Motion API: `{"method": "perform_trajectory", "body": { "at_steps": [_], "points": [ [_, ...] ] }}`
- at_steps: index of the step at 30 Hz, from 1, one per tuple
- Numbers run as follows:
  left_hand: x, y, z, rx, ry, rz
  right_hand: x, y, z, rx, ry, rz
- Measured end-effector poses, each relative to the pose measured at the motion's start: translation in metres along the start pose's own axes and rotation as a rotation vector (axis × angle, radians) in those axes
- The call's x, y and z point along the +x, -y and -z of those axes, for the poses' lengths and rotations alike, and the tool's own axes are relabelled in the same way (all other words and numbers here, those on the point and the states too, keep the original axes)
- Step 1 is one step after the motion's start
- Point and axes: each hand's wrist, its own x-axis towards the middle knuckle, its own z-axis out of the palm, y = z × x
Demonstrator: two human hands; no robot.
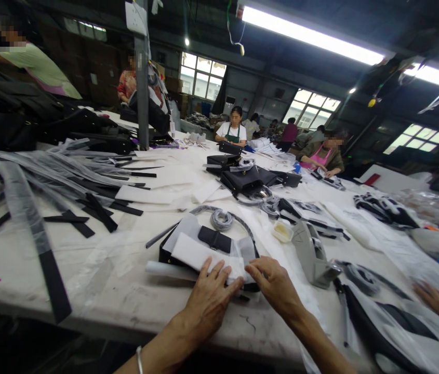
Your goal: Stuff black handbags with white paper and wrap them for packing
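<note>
Head view: black bag [214, 238] on table [125, 291], partly under white sheet [199, 254]; press sheet flat with left hand [211, 285], spread-fingered, gripping nothing; steady right end with right hand [274, 283], curled; cannot tell whether pinching; avoid creases.

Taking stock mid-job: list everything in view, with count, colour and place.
Near bag: 1, black, front centre.
Other bags: several, black, beyond and beside it.
Sheets: several, white, one on near bag.
Coils: several, grey, one on near bag.
Straps: many, black, left.
Tape dispenser: 1, grey, right of near bag.
Tub: 1, yellowish, beside tape dispenser.
Table: 1, white, under bags.
Post: 1, grey, back left.
Tube lights: 2, white, overhead.
Windows: several, bright, back.
Co-workers: several, varied clothing, across the back.
Co-worker's hand: 1, bare, right edge.
Bracelet: 1, pale, bottom edge.
Left hand: 1, bare, on a sheet.
Right hand: 1, bare, near bag's right.
</note>
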Motion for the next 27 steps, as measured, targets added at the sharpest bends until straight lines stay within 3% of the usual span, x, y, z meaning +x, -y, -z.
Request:
{"method": "perform_trajectory", "body": {
  "at_steps": [3, 8, 11, 15, 18, 21, 27],
  "points": [
    [0.001, -0.001, 0.001, -0.011, 0.077, 0.012, -0.003, 0.010, -0.011, 0.058, -0.135, 0.056],
    [-0.003, 0.016, 0.008, 0.024, -0.017, -0.120, -0.012, 0.012, -0.050, -0.057, -0.077, 0.315],
    [-0.014, 0.051, 0.033, 0.129, -0.052, -0.163, -0.016, 0.003, -0.062, -0.211, -0.082, 0.432],
    [-0.027, 0.109, 0.076, 0.134, 0.020, -0.023, -0.015, -0.003, -0.062, -0.325, -0.107, 0.483],
    [-0.030, 0.132, 0.094, 0.015, 0.068, 0.084, -0.013, -0.001, -0.056, -0.335, -0.089, 0.459],
    [-0.032, 0.123, 0.094, -0.043, 0.047, 0.136, -0.007, 0.012, -0.051, -0.326, -0.060, 0.401],
    [-0.049, 0.067, 0.078, -0.059, -0.032, 0.215, 0.008, 0.046, -0.063, -0.281, 0.077, 0.469]
  ]
}}
